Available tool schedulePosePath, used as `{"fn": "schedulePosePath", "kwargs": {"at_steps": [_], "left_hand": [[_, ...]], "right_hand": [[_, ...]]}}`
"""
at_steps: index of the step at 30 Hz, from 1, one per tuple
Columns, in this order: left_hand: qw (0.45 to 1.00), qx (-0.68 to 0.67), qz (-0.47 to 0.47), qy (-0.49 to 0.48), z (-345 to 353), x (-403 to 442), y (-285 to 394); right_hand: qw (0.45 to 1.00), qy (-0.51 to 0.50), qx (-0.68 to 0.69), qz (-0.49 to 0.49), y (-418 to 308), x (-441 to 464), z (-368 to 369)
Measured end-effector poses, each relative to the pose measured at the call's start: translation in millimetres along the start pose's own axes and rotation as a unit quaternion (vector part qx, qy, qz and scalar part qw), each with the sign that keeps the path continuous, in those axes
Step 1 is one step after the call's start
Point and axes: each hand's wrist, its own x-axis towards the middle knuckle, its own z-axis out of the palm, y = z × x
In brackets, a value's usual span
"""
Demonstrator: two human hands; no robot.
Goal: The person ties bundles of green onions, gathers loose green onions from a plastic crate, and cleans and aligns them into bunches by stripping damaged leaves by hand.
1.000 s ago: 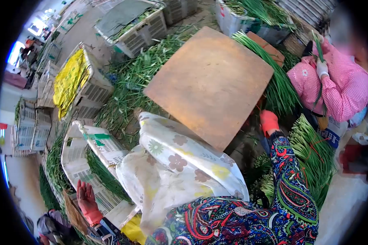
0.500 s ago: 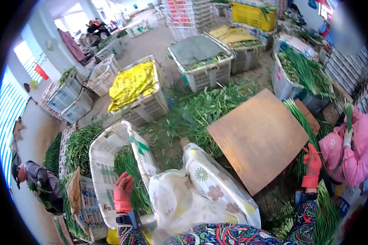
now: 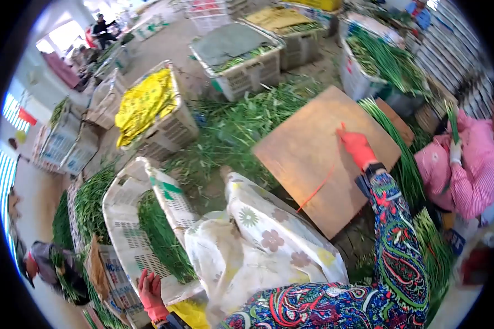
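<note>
My right hand (image 3: pixel 358 149), in a red glove, is over the brown board (image 3: pixel 307 148) with its fingers pinched on a thin red strip (image 3: pixel 319 189). The strip trails across the board toward its near edge. My left hand (image 3: pixel 151 293), also gloved in red, is low beside the near end of a white crate (image 3: pixel 115 211), fingers loosely apart and holding nothing. Long green stalks (image 3: pixel 162 236) lie inside that crate. A flowered white cover (image 3: pixel 263 230) drapes over my lap, between the crate and the board.
Loose green leaves (image 3: pixel 247 129) litter the floor beyond the board. Farther off stand crates with a yellow cover (image 3: pixel 148 104) and a grey cover (image 3: pixel 233 46). At right sits a person in a pink sleeve (image 3: pixel 472 175), gripping green stalks; another person (image 3: pixel 57 268) bends at lower left.
My right hand has moved left from the stalks beside the board to above it, bringing the red strip. My left hand has dropped lower, toward the crate's near end. The view has shifted.
</note>
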Motion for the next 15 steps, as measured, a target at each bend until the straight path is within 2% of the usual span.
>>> {"fn": "schedulePosePath", "kwargs": {"at_steps": [2,4,6,8,10,12,13,14,15], "left_hand": [[1.000,-0.002,-0.005,-0.005,-7,3,-10],[1.000,0.003,-0.007,0.000,1,2,-9],[1.000,0.009,-0.002,-0.001,12,1,-6],[1.000,0.019,0.011,-0.009,21,0,-1],[0.999,0.022,0.017,-0.024,19,3,0],[0.999,0.014,0.024,-0.036,15,4,-2],[0.999,0.007,0.026,-0.042,12,6,-6],[0.998,0.000,0.027,-0.051,10,7,-9],[0.999,-0.003,0.025,-0.043,13,6,-9]], "right_hand": [[0.993,-0.058,-0.024,0.101,-6,17,-7],[0.986,-0.079,-0.040,0.144,0,24,-5],[0.984,-0.078,-0.086,0.138,1,23,-9],[0.982,-0.055,-0.160,0.084,-3,8,-18],[0.980,-0.042,-0.137,0.136,-6,-8,-23],[0.956,-0.218,-0.185,0.066,-29,-34,-46],[0.926,-0.330,0.047,0.176,-47,-48,-58],[0.822,-0.417,0.276,0.272,-68,-62,-67],[0.791,-0.440,0.344,0.249,-86,-75,-68]]}}
